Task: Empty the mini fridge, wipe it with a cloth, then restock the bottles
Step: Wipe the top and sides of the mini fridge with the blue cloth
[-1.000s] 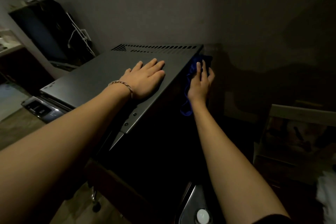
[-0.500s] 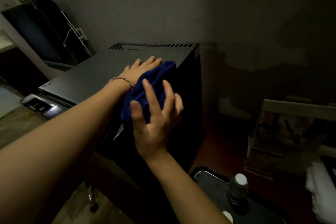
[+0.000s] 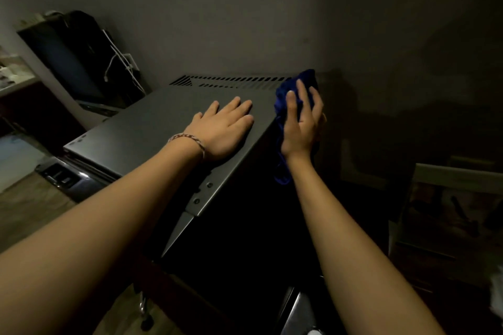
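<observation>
Right hand (image 3: 299,125) presses cloth (image 3: 295,90) flat-fingered at fridge (image 3: 152,122) top's right edge; left hand (image 3: 223,130) flat, braces. Loose cloth could slip off.

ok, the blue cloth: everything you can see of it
The blue cloth is deep blue, soft and bunched, likely microfibre. It lies against the upper right side of the dark mini fridge, near the rear vent slots. The right hand presses it there with straight, spread fingers; a loose tail hangs below the wrist. The left hand rests flat on the fridge top, clear of it.
</observation>
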